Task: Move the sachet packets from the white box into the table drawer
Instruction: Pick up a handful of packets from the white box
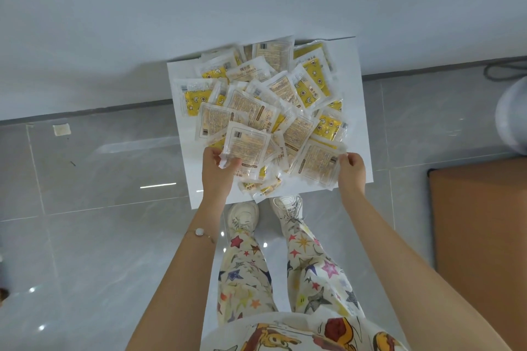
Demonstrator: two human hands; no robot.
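A white box (360, 111) stands on the floor against the wall, heaped with several clear and yellow sachet packets (265, 100). My left hand (218, 168) grips the near corner of one clear sachet (248, 148) at the front left of the heap. My right hand (352, 169) pinches the edge of another sachet (319, 164) at the front right. Both hands are over the box's near edge. No drawer is in view.
The floor is glossy grey tile, with my feet in white shoes (243, 215) just short of the box. A brown table top (482, 251) lies at the right. A small paper scrap (62, 129) lies on the floor at the left. A grey round object (513, 120) is at the right edge.
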